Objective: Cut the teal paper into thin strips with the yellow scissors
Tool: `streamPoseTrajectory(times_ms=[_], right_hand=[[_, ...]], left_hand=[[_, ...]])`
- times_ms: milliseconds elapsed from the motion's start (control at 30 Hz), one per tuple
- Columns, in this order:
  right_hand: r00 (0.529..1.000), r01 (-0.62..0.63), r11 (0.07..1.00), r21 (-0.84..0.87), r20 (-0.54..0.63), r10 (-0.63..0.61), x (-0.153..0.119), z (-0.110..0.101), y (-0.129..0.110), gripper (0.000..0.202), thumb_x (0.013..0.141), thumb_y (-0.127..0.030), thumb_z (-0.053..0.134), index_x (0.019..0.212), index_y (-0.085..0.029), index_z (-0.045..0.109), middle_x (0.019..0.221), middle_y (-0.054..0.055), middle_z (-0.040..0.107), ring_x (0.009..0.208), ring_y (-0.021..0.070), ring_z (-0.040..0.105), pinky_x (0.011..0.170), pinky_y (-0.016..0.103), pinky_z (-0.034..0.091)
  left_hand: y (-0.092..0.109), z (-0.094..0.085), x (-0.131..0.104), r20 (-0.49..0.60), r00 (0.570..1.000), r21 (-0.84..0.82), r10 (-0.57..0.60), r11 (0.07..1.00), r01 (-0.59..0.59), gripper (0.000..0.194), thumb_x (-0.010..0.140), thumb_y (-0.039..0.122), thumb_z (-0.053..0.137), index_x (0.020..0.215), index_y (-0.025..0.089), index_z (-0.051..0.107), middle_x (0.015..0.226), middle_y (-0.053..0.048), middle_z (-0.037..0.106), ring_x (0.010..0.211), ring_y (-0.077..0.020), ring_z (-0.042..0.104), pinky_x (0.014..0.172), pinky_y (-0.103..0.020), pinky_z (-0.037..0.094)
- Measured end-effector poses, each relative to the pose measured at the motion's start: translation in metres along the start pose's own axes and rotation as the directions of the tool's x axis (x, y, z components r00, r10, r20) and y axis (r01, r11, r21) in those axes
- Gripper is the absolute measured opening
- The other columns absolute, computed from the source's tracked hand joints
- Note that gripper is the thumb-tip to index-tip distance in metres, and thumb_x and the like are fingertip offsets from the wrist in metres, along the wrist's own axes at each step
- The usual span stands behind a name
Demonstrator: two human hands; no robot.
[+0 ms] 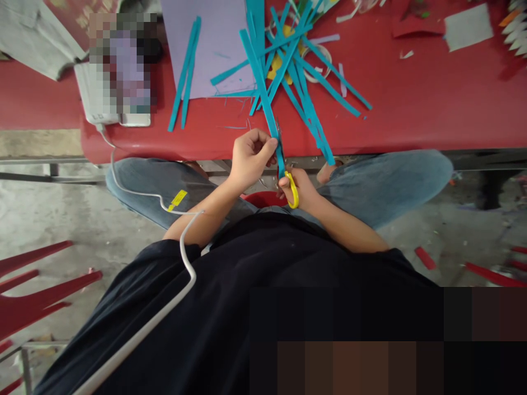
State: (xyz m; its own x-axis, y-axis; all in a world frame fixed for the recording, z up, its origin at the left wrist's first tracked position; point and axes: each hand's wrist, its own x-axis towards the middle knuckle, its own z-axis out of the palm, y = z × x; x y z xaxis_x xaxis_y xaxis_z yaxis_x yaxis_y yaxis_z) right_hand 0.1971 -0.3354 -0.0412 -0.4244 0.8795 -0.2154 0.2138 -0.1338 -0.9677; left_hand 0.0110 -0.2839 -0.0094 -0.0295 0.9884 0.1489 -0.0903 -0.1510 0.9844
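My left hand (252, 156) pinches a long blue strip (263, 90) close to its lower end, at the front edge of the red table (395, 99). In my right hand (302, 189) are scissors with yellow handles (293, 191). Their dark blades point up along the strip, near my left fingertips. The strip's upper part lies over other blue strips (325, 82) piled in a tangle. Two more blue strips (187, 74) rest apart to the left, partly over a pale purple sheet (206, 49).
A white device (96, 93) at the left has a white cable (156, 195) running across my left forearm. Clear tape rolls (321, 63) lie among the strips. Scraps and a pale paper piece (468, 27) are at the upper right; a red container (265, 198) is between my legs.
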Motion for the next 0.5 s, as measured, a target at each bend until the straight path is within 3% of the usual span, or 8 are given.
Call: streamPoseTrajectory(times_ms=[167, 500], right_hand=[[1.0, -0.005, 1.0, 0.019, -0.002, 0.005, 0.0003, 0.0005, 0.004, 0.061, 0.091, -0.086, 0.076, 0.095, -0.028, 0.06, 0.069, -0.003, 0.057, 0.058, 0.0204, 0.063, 0.051, 0.034, 0.052], [0.999, -0.035, 0.999, 0.014, -0.006, 0.035, -0.0003, 0.003, -0.002, 0.058, 0.091, -0.082, 0.078, 0.09, -0.027, 0.059, 0.065, -0.003, 0.061, 0.054, 0.0214, 0.068, 0.05, 0.034, 0.052]], left_hand=[[-0.0006, -0.0014, 0.0017, 0.005, 1.0, 0.004, 0.004, 1.0, -0.004, 0.054, 0.099, 0.068, 0.08, 0.081, 0.023, 0.056, 0.057, 0.005, 0.061, 0.046, -0.0099, 0.06, 0.044, -0.023, 0.046], [-0.0012, -0.0034, 0.0022, 0.028, 1.0, 0.05, -0.001, 0.999, 0.0, 0.052, 0.106, 0.067, 0.073, 0.084, 0.023, 0.053, 0.061, 0.004, 0.058, 0.049, -0.0104, 0.06, 0.048, -0.024, 0.049]])
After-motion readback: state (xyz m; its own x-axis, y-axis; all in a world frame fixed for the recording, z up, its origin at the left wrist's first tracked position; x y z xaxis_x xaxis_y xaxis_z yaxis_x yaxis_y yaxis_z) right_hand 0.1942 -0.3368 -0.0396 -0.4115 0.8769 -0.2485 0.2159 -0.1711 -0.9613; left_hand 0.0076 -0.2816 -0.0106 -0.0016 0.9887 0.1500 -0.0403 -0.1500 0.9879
